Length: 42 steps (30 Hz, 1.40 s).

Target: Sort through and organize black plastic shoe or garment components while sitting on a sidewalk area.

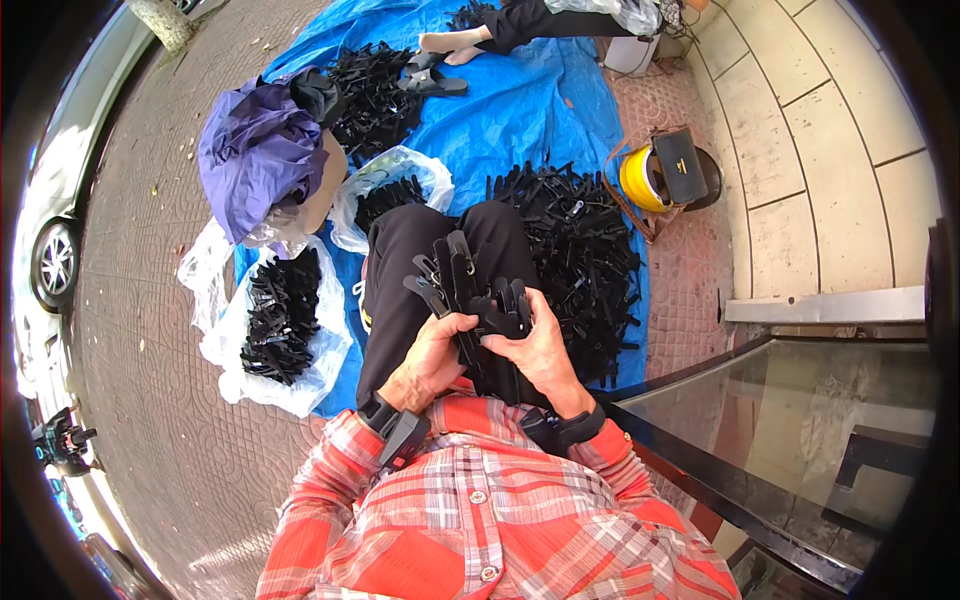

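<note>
Over my lap, my left hand (432, 356) is closed round a bunch of black plastic clips (458, 275); several of them fan out past its fingers. Close beside it, my right hand (545, 352) pinches more black clips (508, 308) between thumb and fingers, against the bunch. Small metal springs show on a few of the clips. A big heap of loose black clips (580, 260) lies just right of my knees. To my left, a white plastic bag (325, 350) stands open around a pile of the same clips, and a second clear bag (430, 175) with clips sits beyond my knees.
A blue tarp (520, 110) covers the ground. Far left stands a purple cloth bundle (260, 150), next to another clip heap (375, 105). Another person's bare feet (455, 45) rest near dark sandals (432, 80). A yellow bucket (640, 180) and a glass case (800, 400) are on the right.
</note>
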Each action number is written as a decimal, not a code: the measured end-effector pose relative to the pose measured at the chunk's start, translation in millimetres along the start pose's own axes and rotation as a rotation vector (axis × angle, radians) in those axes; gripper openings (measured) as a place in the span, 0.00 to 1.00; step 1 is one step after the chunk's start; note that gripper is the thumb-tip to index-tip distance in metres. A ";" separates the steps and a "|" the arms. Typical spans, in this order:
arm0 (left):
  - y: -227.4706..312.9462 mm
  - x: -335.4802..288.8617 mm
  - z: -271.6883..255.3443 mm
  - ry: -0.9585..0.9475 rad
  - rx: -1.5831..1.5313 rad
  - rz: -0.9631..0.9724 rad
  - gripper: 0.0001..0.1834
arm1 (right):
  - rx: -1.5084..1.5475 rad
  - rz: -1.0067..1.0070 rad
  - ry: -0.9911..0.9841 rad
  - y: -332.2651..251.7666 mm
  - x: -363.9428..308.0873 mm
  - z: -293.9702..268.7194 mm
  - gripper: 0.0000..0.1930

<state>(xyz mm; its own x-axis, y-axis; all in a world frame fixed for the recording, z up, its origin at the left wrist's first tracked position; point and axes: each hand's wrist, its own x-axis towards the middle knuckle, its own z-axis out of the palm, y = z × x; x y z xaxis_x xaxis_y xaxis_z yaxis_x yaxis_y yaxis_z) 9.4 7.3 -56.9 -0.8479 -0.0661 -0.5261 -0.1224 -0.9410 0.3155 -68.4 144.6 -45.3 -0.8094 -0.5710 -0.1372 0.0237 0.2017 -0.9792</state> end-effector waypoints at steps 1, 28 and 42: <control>0.5 0.2 -4.1 -0.028 -0.027 -0.039 0.17 | 0.182 0.122 -0.031 0.9 0.5 -3.5 0.31; -10.7 -2.3 3.9 -0.034 0.360 -0.010 0.19 | 0.174 -0.072 0.125 -8.9 26.2 9.5 0.30; -2.4 -3.4 8.7 -0.069 0.167 -0.058 0.17 | 0.671 0.277 0.015 -16.1 23.1 -35.5 0.11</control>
<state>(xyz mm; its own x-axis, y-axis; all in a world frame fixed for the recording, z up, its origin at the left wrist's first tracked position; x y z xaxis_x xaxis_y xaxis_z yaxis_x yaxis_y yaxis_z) 8.1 12.7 -48.9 -0.8694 0.0152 -0.4939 -0.2513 -0.8741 0.4156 -108.3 156.4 -27.4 -0.7296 -0.5576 -0.3959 0.5799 -0.1976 -0.7903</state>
